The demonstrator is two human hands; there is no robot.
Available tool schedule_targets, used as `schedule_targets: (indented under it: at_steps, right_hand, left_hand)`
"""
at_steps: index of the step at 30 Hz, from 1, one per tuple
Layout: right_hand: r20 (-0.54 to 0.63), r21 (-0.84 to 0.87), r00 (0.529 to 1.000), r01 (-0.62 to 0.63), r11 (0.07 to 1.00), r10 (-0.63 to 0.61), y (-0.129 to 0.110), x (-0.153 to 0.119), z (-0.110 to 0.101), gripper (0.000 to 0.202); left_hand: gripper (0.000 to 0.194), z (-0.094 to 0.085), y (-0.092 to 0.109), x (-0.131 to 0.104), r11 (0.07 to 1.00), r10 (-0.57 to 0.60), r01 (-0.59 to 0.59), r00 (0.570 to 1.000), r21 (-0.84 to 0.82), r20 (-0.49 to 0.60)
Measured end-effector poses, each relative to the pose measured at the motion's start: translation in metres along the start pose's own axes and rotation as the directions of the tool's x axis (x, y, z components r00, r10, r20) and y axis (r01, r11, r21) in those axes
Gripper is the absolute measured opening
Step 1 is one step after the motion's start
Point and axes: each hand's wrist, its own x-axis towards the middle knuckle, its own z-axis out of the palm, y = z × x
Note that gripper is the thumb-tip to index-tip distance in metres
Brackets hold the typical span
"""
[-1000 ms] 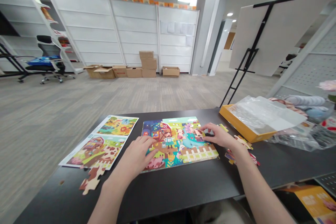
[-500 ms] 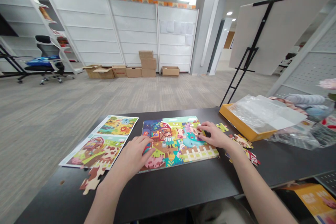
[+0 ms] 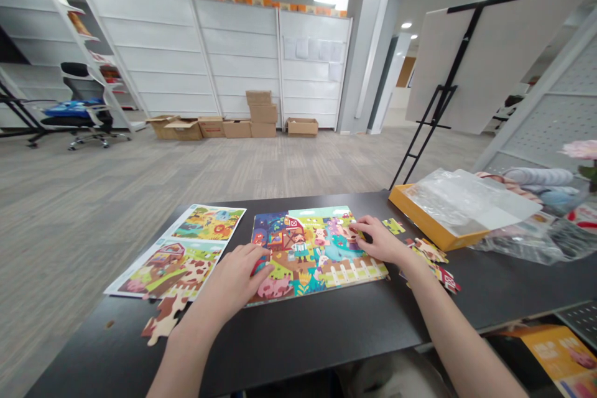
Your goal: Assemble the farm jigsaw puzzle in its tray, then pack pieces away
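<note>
A colourful farm-scene jigsaw puzzle (image 3: 301, 267) lies on the black table in front of me, with a farmer, a barn and animals on it. My left hand (image 3: 245, 270) rests across its left edge, fingers stretched out and holding nothing. At the upper right of the puzzle, my right hand (image 3: 373, 237) has thumb and fingers around a brown-and-pink puzzle piece (image 3: 347, 234); the fingers partly cover it. Beyond the right wrist lie several loose pieces (image 3: 431, 250) and a green piece (image 3: 393, 226). A brown-and-cream cow piece (image 3: 164, 318) sits left of my left forearm.
A printed picture sheet (image 3: 180, 255) lies on the table's left side. To the right stands a yellow box (image 3: 420, 217) holding clear plastic, with plastic bags (image 3: 527, 242) beside it. Past the table are cardboard boxes (image 3: 261, 113), an office chair (image 3: 79, 106) and a board on a stand (image 3: 466, 68).
The piece under my right fingers has shifted and turned slightly, so more of it shows on the puzzle's upper right. My left hand stays nearly in place.
</note>
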Motion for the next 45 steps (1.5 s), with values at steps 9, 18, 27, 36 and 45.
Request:
schedule_targets:
  at_steps: [9, 18, 27, 36, 45]
  right_hand:
    - [-0.315, 0.063, 0.924, -0.206, 0.976, 0.216, 0.020, -0.001, -0.022, 0.031]
    - [-0.284, -0.154, 0.797, -0.587, 0.795, 0.533, 0.046, -0.032, -0.053, 0.028]
    - [-0.210, -0.121, 0.791, -0.604, 0.788, 0.574, 0.025, -0.064, -0.063, 0.026]
    - [-0.177, -0.225, 0.775, -0.632, 0.742, 0.607, 0.036, -0.063, -0.066, 0.022]
    - [-0.150, -0.262, 0.764, -0.643, 0.720, 0.628, 0.041, -0.043, -0.058, 0.034]
  left_hand:
    - [0.029, 0.000, -0.009, 0.002, 1.000, 0.011, -0.011, 0.999, -0.009, -0.040]
    - [0.030, 0.004, 0.000, 0.010, 0.999, 0.042, -0.043, 0.998, -0.004, -0.056]
    - [0.023, 0.016, 0.046, 0.022, 0.967, 0.246, -0.247, 0.969, -0.060, -0.026]
    - [0.028, 0.047, 0.108, 0.036, 0.925, 0.373, -0.366, 0.926, -0.096, 0.056]
    - [0.031, 0.056, 0.116, 0.049, 0.930, 0.361, -0.352, 0.929, -0.108, 0.085]
